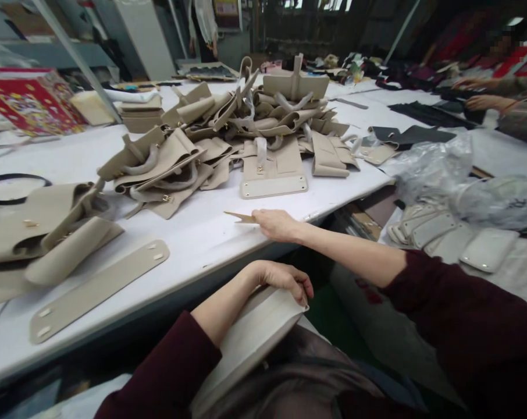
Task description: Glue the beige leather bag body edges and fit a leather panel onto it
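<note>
The right hand (pixel 277 224) has its fingers pinched on a thin tan sliver (pixel 241 217), probably light and stiff, at the tabletop (pixel 202 238) edge, while the left hand (pixel 285 279) fingers curl clamped over a pale, pliable-looking leather panel (pixel 250 337) on the lap.

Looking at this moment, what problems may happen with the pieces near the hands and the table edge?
1. The left hand pins a beige panel on the lap, off the table; it may slide down if the grip loosens.
2. The right hand touches a thin tan strip near the table edge; a nudge might push it off.
3. The heap of beige bag parts is loosely stacked and may tangle or slip.
</note>
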The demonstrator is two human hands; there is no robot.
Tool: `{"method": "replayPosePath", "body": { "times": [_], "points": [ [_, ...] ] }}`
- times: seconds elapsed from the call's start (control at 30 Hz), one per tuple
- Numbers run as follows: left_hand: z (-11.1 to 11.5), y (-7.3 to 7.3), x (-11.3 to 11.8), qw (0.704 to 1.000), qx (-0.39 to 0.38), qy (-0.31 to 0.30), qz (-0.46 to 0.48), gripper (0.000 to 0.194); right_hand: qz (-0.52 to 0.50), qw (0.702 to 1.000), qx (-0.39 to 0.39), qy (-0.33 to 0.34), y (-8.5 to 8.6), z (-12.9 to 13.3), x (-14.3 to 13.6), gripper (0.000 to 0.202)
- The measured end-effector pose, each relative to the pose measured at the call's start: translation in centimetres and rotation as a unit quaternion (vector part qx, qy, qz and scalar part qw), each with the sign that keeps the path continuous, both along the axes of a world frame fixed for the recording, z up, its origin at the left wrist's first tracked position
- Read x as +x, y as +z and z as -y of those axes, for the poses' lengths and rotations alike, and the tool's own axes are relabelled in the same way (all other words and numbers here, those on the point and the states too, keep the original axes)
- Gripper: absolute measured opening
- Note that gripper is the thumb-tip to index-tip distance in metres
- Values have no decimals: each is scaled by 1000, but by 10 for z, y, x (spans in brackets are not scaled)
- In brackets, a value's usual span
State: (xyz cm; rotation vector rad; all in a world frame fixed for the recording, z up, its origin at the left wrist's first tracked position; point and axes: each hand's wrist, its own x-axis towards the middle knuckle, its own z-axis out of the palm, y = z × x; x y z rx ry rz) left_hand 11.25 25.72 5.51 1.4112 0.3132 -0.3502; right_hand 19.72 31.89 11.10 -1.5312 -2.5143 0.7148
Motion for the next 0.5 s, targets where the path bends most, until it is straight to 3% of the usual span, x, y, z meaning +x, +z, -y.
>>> {"method": "replayPosePath", "body": {
  "times": [0.1, 0.17, 0.27, 0.4, 0.5],
  "points": [
    [2, -2, 1, 1000, -25, 0, 0, 44, -35, 997, -49, -43, 27, 36, 69, 20],
    [3, -2, 2, 999, -35, 0, 1, 46, -64, 990, -113, -62, 36, 71, 113, 28],
    [4, -1, 2, 999, -38, 4, -1, 48, -139, 924, -340, -104, 30, 128, 154, 45],
    [5, 3, 1, 1000, -24, 15, -7, 45, -124, 875, -451, -126, 3, 184, 149, 44],
    [5, 6, -1, 1000, -2, 23, -20, 45, -140, 858, -469, -157, -13, 199, 130, 38]
  ]
}}
